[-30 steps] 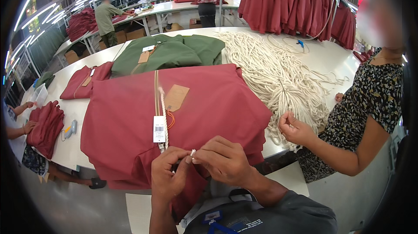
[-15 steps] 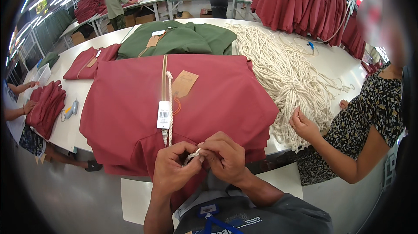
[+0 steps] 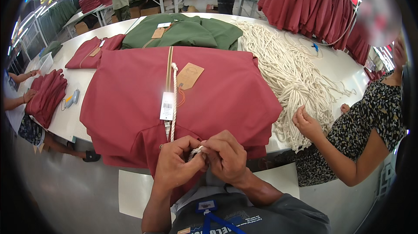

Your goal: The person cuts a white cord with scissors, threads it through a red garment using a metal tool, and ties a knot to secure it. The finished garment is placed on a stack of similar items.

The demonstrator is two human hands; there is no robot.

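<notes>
A large dark red garment (image 3: 130, 90) lies folded in a thick stack in front of me. A white cord (image 3: 175, 103) runs down its front beside a zip, a white label (image 3: 167, 105) and a brown card tag (image 3: 190, 76). At its near edge my left hand (image 3: 179, 161) and my right hand (image 3: 227, 158) meet with fingertips pinched. Both grip a short twisted end of white cord (image 3: 196, 151) between them. My fingers partly cover this piece, so I cannot tell if it is knotted.
A big heap of loose white cords (image 3: 287, 81) spreads on the white table to the right. A person (image 3: 348, 138) stands beside it, one hand raised. Behind lies a green garment (image 3: 180, 33); at left, smaller red folded garments (image 3: 47, 97) and another person's hands. Red garments (image 3: 309, 7) hang at back right.
The view has shifted slightly. My hands stay together on the cord end, with the fingers a little closer around it. The person at right has moved a hand slightly.
</notes>
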